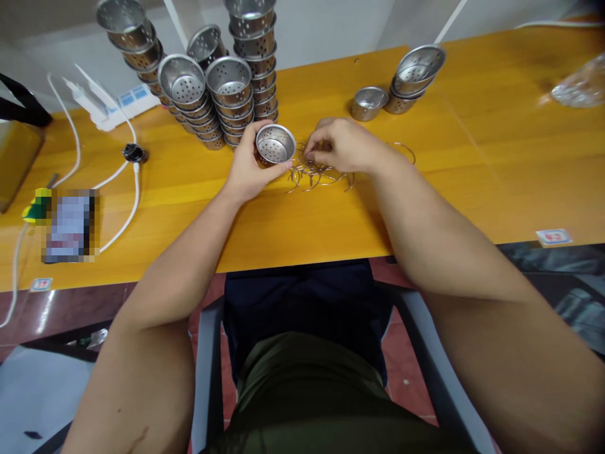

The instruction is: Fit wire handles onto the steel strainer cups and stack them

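My left hand [249, 165] is wrapped round a perforated metal cup [275, 145], its open mouth tilted up toward me. Just right of the cup, my right hand [338, 144] has its fingers bent together in a pinch over a loose heap of thin curved metal wires [326, 180]. Whatever sits between those fingertips is too small or too hidden to make out. One wire ring [405, 149] pokes out to the right, beyond my right wrist.
Tall stacks of perforated cups [229, 82] stand behind my left hand. Further right are a single cup [369, 104] and a short tilted stack [418, 70]. A power strip [125, 104], white cables and a phone [70, 226] lie left; crumpled clear plastic [581, 85] lies far right.
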The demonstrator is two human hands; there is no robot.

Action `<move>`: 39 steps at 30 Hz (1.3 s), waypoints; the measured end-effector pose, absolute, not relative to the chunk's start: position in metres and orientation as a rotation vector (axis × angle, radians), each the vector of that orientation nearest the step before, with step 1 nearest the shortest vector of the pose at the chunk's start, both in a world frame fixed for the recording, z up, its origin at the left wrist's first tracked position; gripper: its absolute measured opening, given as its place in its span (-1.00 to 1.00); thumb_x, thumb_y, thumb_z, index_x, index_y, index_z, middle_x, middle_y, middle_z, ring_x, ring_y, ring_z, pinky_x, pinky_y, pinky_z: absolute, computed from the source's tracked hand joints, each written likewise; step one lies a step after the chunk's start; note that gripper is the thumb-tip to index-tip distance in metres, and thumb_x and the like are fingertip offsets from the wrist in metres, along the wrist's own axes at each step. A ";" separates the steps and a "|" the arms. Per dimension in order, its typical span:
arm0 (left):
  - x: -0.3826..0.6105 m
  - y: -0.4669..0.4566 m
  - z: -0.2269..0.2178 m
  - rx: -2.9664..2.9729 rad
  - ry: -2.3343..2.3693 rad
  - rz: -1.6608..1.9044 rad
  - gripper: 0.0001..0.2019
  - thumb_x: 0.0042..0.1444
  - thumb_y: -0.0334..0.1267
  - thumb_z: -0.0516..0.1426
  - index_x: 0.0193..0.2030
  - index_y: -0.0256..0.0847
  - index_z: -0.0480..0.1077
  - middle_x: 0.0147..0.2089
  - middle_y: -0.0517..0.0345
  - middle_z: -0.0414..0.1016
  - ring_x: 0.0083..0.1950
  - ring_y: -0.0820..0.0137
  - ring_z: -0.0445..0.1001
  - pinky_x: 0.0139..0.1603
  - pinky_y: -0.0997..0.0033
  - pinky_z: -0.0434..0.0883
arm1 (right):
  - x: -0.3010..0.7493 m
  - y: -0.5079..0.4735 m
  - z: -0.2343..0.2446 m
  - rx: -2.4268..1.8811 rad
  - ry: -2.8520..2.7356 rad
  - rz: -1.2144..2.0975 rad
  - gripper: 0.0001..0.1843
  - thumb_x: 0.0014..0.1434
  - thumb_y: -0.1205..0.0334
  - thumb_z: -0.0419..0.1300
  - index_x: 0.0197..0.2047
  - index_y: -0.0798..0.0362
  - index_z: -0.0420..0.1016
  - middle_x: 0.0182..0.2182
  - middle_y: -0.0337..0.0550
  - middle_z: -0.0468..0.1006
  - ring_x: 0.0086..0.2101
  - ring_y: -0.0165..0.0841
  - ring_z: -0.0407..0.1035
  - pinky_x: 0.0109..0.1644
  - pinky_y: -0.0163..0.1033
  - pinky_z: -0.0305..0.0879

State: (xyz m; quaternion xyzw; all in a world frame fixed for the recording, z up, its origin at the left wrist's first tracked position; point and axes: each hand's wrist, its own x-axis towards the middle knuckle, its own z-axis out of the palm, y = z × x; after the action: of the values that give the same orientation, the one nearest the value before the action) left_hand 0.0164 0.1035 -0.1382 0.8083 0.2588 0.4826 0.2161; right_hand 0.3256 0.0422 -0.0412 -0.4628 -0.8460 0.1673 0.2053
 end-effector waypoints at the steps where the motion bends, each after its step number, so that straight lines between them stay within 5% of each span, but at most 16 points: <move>1: 0.016 0.103 -0.138 2.242 0.715 1.338 0.20 0.11 0.71 0.56 0.62 -0.02 0.36 0.51 -0.19 0.57 0.49 -0.13 0.67 0.61 -0.06 0.62 | 0.328 0.042 -0.039 -1.271 -2.338 0.472 -0.81 0.46 -0.05 0.57 -0.08 -0.15 0.82 -0.03 0.00 0.83 0.02 0.18 0.73 0.20 0.20 0.69; 8: 0.018 0.107 -0.142 2.221 0.733 1.347 0.22 0.10 0.71 0.56 0.62 -0.02 0.35 0.51 -0.19 0.56 0.51 -0.14 0.64 0.65 -0.08 0.57 | 0.336 0.048 -0.040 -1.201 -2.264 0.581 -0.92 0.38 0.18 0.58 -0.11 -0.15 0.80 -0.21 -0.12 0.79 -0.20 -0.01 0.63 -0.02 0.10 0.62; 13: 0.016 0.107 -0.144 2.215 0.713 1.340 0.17 0.14 0.64 0.59 0.64 0.02 0.35 0.54 -0.17 0.53 0.56 -0.14 0.61 0.68 -0.09 0.54 | 0.338 0.051 -0.044 -1.195 -2.190 0.689 -0.65 0.22 0.62 0.49 -0.18 -0.08 0.67 -0.35 -0.26 0.65 -0.34 -0.28 0.41 -0.11 -0.08 0.39; 21: 0.018 0.103 -0.136 2.217 0.689 1.339 0.18 0.14 0.64 0.59 0.65 0.01 0.35 0.54 -0.20 0.55 0.55 -0.16 0.64 0.65 -0.11 0.59 | 0.340 0.060 -0.052 -1.182 -2.006 0.794 -0.78 0.26 0.29 0.66 -0.13 -0.11 0.75 -0.37 -0.24 0.69 -0.35 -0.25 0.40 -0.17 -0.08 0.32; 30: 0.023 0.103 -0.136 2.188 0.605 1.357 0.23 0.07 0.74 0.55 0.61 0.03 0.32 0.50 -0.18 0.56 0.52 -0.15 0.66 0.60 -0.16 0.63 | 0.330 0.058 -0.053 -1.285 -1.753 0.888 -0.62 0.54 0.47 0.55 -0.15 -0.12 0.51 -0.44 -0.35 0.64 -0.54 -0.32 0.39 -0.39 -0.16 0.28; 34: 0.022 0.106 -0.138 2.158 0.544 1.310 0.21 0.08 0.73 0.57 0.60 0.04 0.33 0.49 -0.14 0.56 0.52 -0.14 0.67 0.62 -0.20 0.61 | 0.323 0.056 -0.051 -1.211 -1.761 0.776 -0.62 0.59 0.03 0.61 -0.20 -0.18 0.55 -0.31 -0.20 0.68 -0.40 -0.25 0.45 -0.29 -0.08 0.40; 37: 0.021 0.107 -0.138 2.144 0.510 1.277 0.20 0.07 0.71 0.58 0.59 0.02 0.37 0.46 -0.14 0.58 0.49 -0.13 0.70 0.61 -0.21 0.63 | 0.318 0.052 -0.047 -1.191 -1.726 0.771 -0.44 0.29 -0.52 0.65 -0.19 -0.32 0.57 -0.32 -0.14 0.64 -0.23 -0.06 0.49 -0.21 0.08 0.45; 39: 0.022 0.105 -0.136 2.138 0.493 1.282 0.20 0.06 0.72 0.59 0.58 0.01 0.39 0.45 -0.14 0.60 0.47 -0.14 0.72 0.59 -0.22 0.65 | 0.313 0.048 -0.043 -1.199 -1.690 0.852 -0.32 0.07 -0.69 0.62 -0.13 -0.40 0.58 -0.37 -0.16 0.60 -0.20 0.01 0.50 -0.20 0.15 0.44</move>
State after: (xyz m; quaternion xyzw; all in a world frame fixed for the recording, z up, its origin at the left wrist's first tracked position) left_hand 0.0216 0.1055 -0.1364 0.8037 0.1855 0.4818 0.2958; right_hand 0.3134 0.0477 -0.0435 -0.4817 -0.6791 0.3422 0.4356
